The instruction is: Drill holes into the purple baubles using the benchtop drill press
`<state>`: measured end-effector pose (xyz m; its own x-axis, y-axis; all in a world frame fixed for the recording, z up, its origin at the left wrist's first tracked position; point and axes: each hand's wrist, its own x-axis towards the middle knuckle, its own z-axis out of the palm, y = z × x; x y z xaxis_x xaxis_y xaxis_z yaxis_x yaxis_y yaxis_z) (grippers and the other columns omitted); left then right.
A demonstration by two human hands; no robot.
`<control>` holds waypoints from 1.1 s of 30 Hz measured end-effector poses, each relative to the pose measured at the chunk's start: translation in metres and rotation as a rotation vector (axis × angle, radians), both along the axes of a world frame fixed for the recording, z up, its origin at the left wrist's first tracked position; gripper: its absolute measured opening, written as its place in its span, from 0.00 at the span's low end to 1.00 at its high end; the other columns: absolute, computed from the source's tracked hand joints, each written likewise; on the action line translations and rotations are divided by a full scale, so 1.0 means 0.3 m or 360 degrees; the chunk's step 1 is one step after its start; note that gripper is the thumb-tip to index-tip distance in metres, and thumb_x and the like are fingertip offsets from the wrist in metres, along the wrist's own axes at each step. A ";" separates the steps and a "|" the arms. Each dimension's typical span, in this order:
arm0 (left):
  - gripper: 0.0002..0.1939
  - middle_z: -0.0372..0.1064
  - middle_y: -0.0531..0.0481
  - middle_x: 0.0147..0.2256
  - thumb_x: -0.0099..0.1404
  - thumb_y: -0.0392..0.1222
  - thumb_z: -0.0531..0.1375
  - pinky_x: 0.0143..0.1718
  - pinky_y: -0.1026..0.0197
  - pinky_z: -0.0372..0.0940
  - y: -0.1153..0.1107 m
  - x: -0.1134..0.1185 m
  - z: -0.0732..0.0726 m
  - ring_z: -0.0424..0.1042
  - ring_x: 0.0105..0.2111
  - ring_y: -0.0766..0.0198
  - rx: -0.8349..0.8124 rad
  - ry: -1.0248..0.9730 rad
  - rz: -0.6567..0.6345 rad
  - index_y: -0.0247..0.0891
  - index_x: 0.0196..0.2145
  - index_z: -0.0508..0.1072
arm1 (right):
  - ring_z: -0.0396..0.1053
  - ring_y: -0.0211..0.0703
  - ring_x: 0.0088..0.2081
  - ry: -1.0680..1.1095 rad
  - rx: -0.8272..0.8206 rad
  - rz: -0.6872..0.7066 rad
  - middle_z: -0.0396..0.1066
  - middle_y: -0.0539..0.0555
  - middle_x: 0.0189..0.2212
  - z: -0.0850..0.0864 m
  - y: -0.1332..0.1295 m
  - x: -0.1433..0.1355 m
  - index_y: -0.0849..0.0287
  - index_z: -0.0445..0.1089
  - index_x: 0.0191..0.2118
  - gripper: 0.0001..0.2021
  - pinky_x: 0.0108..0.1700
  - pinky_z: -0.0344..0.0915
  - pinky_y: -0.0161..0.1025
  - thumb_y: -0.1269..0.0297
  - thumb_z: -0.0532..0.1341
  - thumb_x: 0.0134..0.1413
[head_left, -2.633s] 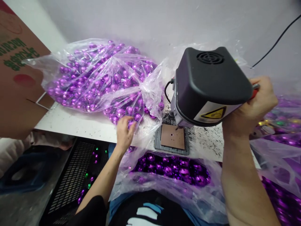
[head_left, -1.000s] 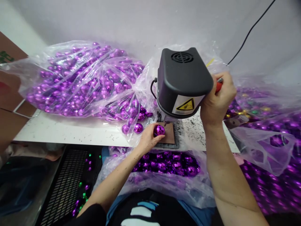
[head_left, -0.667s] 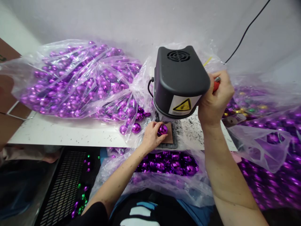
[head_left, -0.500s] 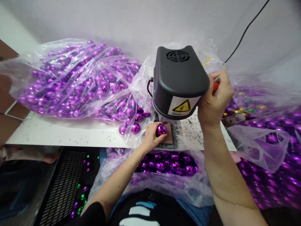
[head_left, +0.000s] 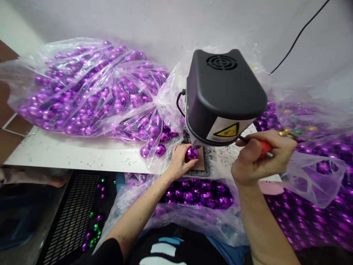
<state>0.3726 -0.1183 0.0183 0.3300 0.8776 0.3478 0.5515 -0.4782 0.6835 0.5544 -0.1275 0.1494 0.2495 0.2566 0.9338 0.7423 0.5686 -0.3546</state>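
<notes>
Under a black bench press machine [head_left: 226,88], my left hand [head_left: 179,162] pinches a shiny purple faceted ball [head_left: 192,153] between thumb and fingers. The ball rests on or just over a brown pad [head_left: 200,162] on the machine's base, right beneath the machine's lower tip. My right hand [head_left: 264,156] is closed round the red grip [head_left: 265,148] of a lever at the machine's right side. Dark specks lie scattered on the white table [head_left: 68,152] around the base.
A large clear bag of purple balls [head_left: 91,92] lies on the left, with two loose balls by its mouth. An opened bag of balls [head_left: 198,193] sits in my lap. More bagged purple balls [head_left: 311,217] stand right. A black crate [head_left: 74,209] is lower left.
My right hand has pulled the red lever grip down and toward me. The machine's head appears lower and nearer, its tip now at the ball. My left hand keeps the ball in place.
</notes>
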 end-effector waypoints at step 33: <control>0.26 0.71 0.40 0.52 0.64 0.48 0.66 0.58 0.46 0.62 -0.016 0.012 -0.001 0.69 0.54 0.48 0.0044 0.0025 0.0098 0.39 0.56 0.66 | 0.67 0.43 0.26 0.0143 0.0003 0.0070 0.66 0.47 0.24 -0.196 -0.047 -0.035 0.49 0.67 0.44 0.07 0.34 0.64 0.46 0.64 0.57 0.59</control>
<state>0.3764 -0.1232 0.0180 0.2812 0.8865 0.3675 0.5909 -0.4617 0.6616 0.5440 -0.1415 0.0906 0.3207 0.2674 0.9087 0.6817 0.6009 -0.4174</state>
